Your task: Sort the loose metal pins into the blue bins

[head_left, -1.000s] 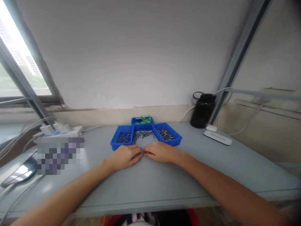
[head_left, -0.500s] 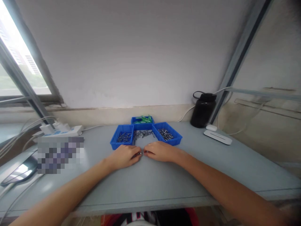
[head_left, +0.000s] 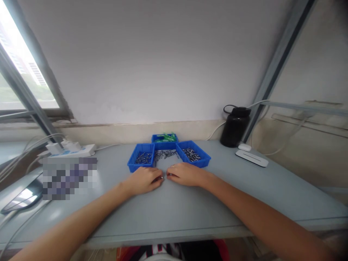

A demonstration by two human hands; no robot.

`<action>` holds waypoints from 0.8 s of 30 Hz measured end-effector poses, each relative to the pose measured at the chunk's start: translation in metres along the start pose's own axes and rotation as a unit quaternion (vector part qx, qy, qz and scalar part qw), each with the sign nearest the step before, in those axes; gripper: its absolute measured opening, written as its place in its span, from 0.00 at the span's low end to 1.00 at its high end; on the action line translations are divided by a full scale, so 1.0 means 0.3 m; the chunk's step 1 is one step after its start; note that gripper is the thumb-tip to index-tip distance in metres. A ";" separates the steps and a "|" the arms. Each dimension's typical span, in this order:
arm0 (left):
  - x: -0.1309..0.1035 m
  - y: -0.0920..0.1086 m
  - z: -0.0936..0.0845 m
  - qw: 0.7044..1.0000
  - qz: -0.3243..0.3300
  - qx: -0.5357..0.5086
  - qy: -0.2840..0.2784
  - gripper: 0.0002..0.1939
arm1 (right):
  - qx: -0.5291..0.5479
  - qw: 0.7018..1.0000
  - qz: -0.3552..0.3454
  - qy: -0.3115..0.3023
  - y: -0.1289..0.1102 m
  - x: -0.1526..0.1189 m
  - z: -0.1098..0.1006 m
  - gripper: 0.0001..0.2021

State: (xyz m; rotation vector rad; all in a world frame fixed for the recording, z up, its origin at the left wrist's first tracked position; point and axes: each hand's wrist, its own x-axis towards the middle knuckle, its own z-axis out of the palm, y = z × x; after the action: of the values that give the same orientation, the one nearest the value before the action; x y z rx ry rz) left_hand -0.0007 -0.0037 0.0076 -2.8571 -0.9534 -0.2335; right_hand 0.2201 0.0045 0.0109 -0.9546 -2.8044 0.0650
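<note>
Between the fingertips of the left hand [head_left: 145, 180] and the right hand [head_left: 187, 174] there is now a narrow gap, where a strip of the table [head_left: 152, 214] shows; in the picture of one second ago they meet. Compared with half a second ago, this gap is slightly wider. The left fingertips are a little nearer to the table's left edge, and a shiny metal piece [head_left: 162, 177] now shows at their side, apart from the right fingertips.

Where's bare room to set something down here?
Bare: desk from the left hand and right hand to its front edge; desk between right blue tray and flat white device. Crowded: past the hands, where three blue trays border loose metal pieces; at left, power strip and cables.
</note>
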 end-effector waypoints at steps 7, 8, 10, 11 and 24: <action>0.001 0.002 -0.006 1.000 0.001 -0.005 -0.008 0.10 | 0.001 1.000 0.016 -0.021 -0.005 -0.001 -0.011 0.09; 0.001 0.002 -0.006 1.000 0.001 -0.006 -0.008 0.10 | 0.002 1.000 0.018 -0.021 -0.006 -0.001 -0.012 0.09; 0.001 0.002 -0.006 1.000 0.000 -0.008 -0.010 0.10 | 0.004 1.000 0.018 -0.020 -0.005 0.000 -0.011 0.09; 0.001 0.002 -0.007 1.000 -0.001 -0.008 -0.010 0.10 | 0.005 1.000 0.017 -0.018 -0.005 0.000 -0.010 0.10; 0.000 0.007 -0.013 1.000 -0.003 -0.011 -0.020 0.12 | 0.010 0.999 0.027 -0.031 -0.004 -0.005 -0.014 0.10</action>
State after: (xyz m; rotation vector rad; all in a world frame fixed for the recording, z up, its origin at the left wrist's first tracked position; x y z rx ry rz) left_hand 0.0002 -0.0060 0.0112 -2.8904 -0.9743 -0.1885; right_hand 0.2212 0.0027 0.0148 -1.0401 -2.8291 0.1317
